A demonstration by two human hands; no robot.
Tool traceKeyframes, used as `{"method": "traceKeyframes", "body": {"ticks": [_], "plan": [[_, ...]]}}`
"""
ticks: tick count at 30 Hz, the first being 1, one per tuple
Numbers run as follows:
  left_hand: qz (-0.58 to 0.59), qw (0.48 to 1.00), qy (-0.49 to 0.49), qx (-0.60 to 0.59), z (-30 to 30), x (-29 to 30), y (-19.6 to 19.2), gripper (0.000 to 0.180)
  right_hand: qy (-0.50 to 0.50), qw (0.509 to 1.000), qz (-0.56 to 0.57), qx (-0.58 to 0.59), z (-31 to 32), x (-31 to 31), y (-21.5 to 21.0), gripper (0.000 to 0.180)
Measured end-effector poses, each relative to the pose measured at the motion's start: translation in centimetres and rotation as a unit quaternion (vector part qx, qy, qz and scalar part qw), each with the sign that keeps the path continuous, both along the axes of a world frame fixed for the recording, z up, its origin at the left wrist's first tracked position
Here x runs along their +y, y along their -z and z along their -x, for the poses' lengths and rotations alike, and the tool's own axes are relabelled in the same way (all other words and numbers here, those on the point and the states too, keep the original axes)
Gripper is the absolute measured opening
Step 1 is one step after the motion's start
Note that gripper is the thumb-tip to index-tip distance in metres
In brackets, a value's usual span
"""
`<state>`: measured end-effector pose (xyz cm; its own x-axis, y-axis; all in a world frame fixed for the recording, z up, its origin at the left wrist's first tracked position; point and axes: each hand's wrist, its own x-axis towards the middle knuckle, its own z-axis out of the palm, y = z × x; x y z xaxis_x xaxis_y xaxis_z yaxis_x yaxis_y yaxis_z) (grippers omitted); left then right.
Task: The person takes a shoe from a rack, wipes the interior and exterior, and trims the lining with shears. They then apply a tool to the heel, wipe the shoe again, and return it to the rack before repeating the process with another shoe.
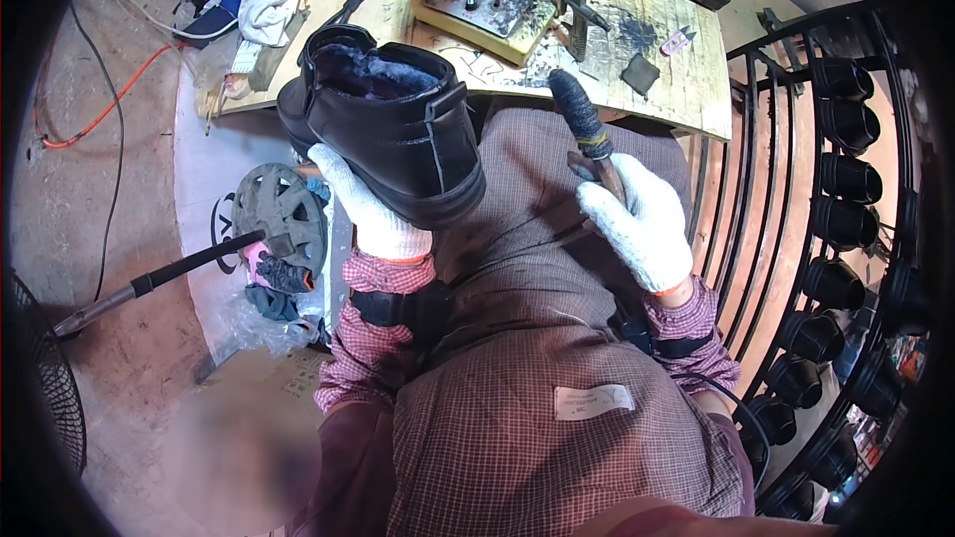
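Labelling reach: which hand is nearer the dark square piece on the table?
Right. The right hand, holding a tool, is on the wearer's side of the square piece; the left hand, holding the boot, is farther away, leftward.

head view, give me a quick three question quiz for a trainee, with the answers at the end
1. True or false: the gloved left hand is touching the black boot.
2. How does the dark-headed tool in the right hand stand to the boot? A) pressed against it B) inside it C) apart from it
3. Fill in: the yellow box with knobs sits on the wooden ____.

Key: 1. true; 2. C; 3. worktable.
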<state>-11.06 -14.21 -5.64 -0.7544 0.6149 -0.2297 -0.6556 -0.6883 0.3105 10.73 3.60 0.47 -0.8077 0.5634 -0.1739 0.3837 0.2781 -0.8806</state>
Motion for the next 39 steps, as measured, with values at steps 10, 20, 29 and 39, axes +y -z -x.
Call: {"method": "traceKeyframes", "body": {"ticks": [10,20,29,39], "plan": [[0.115,0.993,-0.033,-0.023,-0.8,1.0,0.7,0.083,-0.026,0.938,-0.342,0.046,0.0,-0.8,-0.1,0.033],[-0.013,0.998,0.007,-0.054,-1.9,1.0,0.7,0.08,-0.094,0.932,-0.342,0.075,-0.3,-2.7,-2.9,0.024],[0.01,1.0,-0.013,-0.021,-2.4,0.4,-0.2,0.075,-0.144,0.89,-0.433,-0.011,0.0,-3.0,-3.7,0.037],[-0.046,0.992,0.112,0.042,3.1,-2.8,5.3,0.062,0.063,0.864,-0.488,-0.104,0.3,5.8,1.5,0.031]]}}
